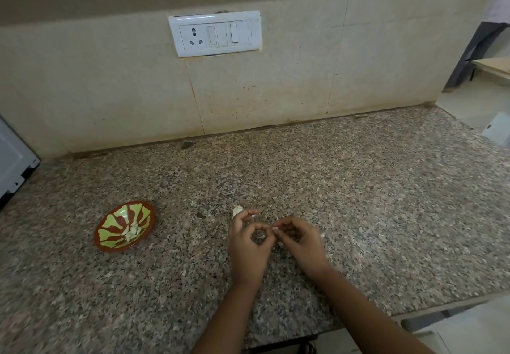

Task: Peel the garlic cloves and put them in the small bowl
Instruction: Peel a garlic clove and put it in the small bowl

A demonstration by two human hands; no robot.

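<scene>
Where the head view looks down on the speckled granite worktop point(358, 201), both hands meet midway along it, nearer the front edge. Left hand point(248, 246) and right hand point(302, 243): each grip narrow, fingertips pinching one small pale garlic clove point(271, 229) between them; how much skin it has cannot be told. A whitish garlic piece point(237, 211) lies just behind the left hand. The small bowl point(109, 232), red-brown with a green pattern, toward the left edge, holds several cream peeled cloves point(133, 231).
</scene>
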